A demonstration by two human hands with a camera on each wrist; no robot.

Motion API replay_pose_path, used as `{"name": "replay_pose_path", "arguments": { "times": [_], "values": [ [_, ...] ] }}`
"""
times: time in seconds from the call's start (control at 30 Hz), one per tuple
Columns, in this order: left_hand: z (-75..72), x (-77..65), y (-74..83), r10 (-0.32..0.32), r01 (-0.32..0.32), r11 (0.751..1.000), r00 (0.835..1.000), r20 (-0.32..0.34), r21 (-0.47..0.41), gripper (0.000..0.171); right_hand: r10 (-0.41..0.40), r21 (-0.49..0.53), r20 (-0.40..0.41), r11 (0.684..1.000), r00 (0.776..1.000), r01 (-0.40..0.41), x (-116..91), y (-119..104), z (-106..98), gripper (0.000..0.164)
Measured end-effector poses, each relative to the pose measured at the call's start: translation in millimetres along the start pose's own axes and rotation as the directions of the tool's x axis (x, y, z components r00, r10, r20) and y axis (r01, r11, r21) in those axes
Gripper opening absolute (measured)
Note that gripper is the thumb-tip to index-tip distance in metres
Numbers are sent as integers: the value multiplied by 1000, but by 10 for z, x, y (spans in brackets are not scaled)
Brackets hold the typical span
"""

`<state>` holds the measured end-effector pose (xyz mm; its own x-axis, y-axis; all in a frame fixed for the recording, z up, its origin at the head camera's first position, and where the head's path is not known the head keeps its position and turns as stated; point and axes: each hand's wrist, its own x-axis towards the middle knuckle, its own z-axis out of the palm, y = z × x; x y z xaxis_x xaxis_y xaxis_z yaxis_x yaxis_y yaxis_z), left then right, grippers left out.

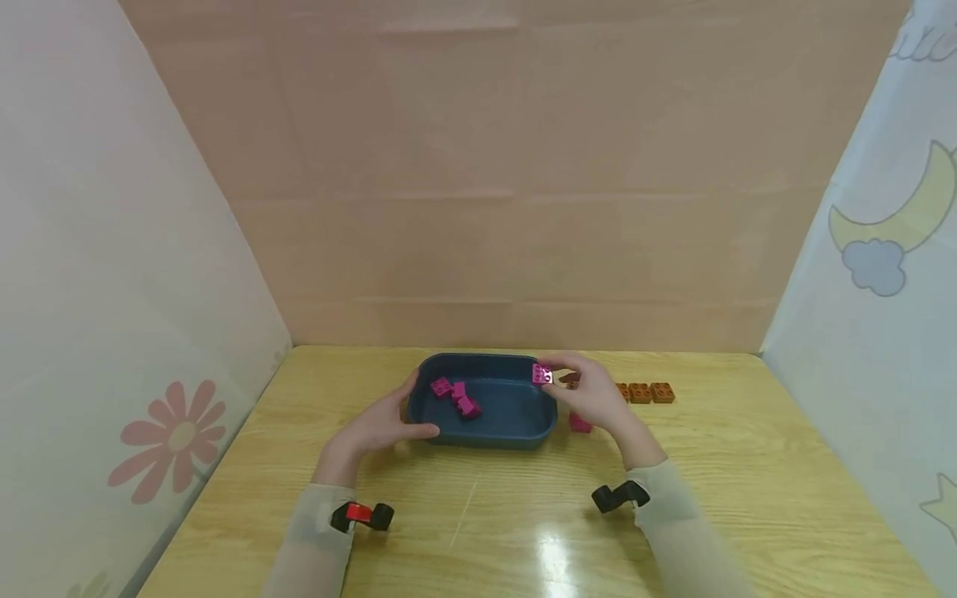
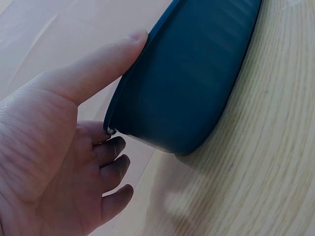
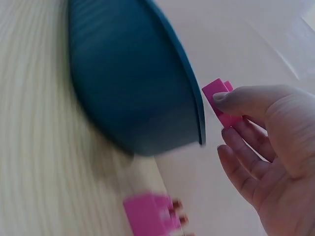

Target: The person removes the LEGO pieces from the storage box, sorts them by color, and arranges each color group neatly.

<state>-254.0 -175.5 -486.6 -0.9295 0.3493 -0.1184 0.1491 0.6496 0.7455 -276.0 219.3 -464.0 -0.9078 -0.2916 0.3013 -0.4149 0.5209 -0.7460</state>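
Observation:
A dark blue rectangular tray [image 1: 493, 436] with rounded corners stands on the table. My left hand [image 1: 383, 422] grips its left end, thumb along the near side and fingers round the far corner; the left wrist view shows the thumb tip at the tray's rim [image 2: 129, 78]. Between thumb and fingers, my right hand [image 1: 594, 397] pinches a pink toy building brick [image 1: 542, 374] over the tray's right end. In the right wrist view this held brick [image 3: 219, 101] is just outside the rim. Several pink bricks [image 1: 468, 406] lie inside the tray, toward the left.
Another pink brick [image 1: 580, 423] lies on the table right of the tray, partly hidden by my right hand. Behind that hand runs a row of orange bricks [image 1: 640, 393]. A brown paper-like wall [image 1: 508, 249] closes the back, with patterned panels either side.

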Motion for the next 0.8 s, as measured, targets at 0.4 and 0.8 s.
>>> {"name": "replay_pose_path", "arguments": {
  "times": [0.4,0.8],
  "values": [
    [-18,-11,4,14,-13,1000,1000,11,-22,122,91,-83,-2,992,996,-90,-409,299,-391,44],
    [-16,-14,19,3,-3,1000,1000,11,-10,125,90,-139,-37,986,995,-95,-575,434,-594,44]
  ]
}}
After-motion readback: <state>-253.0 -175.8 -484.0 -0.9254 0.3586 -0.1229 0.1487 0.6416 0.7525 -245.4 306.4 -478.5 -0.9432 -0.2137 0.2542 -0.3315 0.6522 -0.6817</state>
